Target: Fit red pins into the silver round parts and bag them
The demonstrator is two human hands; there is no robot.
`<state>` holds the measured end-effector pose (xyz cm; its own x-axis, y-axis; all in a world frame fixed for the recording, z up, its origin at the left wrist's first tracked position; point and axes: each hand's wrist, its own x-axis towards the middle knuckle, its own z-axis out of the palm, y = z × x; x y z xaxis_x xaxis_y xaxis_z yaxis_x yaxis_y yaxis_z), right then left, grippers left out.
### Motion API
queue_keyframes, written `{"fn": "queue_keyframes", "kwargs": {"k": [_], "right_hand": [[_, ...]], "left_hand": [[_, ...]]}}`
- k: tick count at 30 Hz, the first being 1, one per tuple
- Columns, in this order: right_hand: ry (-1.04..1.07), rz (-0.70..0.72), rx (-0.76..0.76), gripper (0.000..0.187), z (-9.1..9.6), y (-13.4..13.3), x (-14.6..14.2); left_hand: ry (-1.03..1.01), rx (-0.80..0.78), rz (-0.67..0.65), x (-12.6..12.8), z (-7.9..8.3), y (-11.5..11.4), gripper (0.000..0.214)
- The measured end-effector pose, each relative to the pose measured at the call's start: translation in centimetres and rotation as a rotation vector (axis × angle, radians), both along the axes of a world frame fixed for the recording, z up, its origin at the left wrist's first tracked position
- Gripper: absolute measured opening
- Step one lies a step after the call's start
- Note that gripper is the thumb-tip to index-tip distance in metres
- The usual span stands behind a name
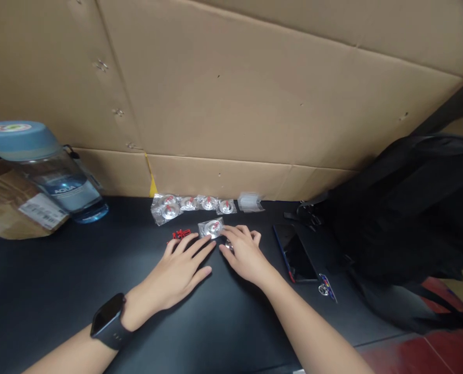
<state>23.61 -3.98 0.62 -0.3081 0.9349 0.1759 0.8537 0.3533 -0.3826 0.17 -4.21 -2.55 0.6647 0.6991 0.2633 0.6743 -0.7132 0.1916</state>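
My left hand [180, 267] lies flat on the black table [60, 280], fingers stretched out, tips beside a clear packet holding a silver disc [211, 227]. A black watch [108, 321] sits on that wrist. My right hand [243, 253] rests just right of the packet, fingers curled down over a small silver part [228, 244] that is mostly hidden. Small red pieces [181, 234] lie just beyond my left fingertips. A row of several similar bagged discs [190, 204] lies farther back by the cardboard wall.
A blue-lidded water bottle [48, 171] stands at the far left beside a cardboard box [9, 208]. A dark phone [298, 254] and a large black bag [406, 218] lie to the right. Empty clear bags [250, 202] sit by the cardboard wall [254, 104].
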Motion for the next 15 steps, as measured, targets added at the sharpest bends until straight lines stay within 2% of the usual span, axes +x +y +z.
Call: {"fn": "queue_keyframes", "kwargs": {"k": [3, 15], "right_hand": [[-0.090, 0.012, -0.005, 0.039, 0.0, -0.1, 0.2], [-0.123, 0.075, -0.052, 0.038, 1.8, -0.1, 2.6]], "left_hand": [[-0.015, 0.019, 0.032, -0.2, 0.1, 0.7, 0.052], [-0.007, 0.024, 0.153, 0.7, 0.3, 3.2, 0.049]]}}
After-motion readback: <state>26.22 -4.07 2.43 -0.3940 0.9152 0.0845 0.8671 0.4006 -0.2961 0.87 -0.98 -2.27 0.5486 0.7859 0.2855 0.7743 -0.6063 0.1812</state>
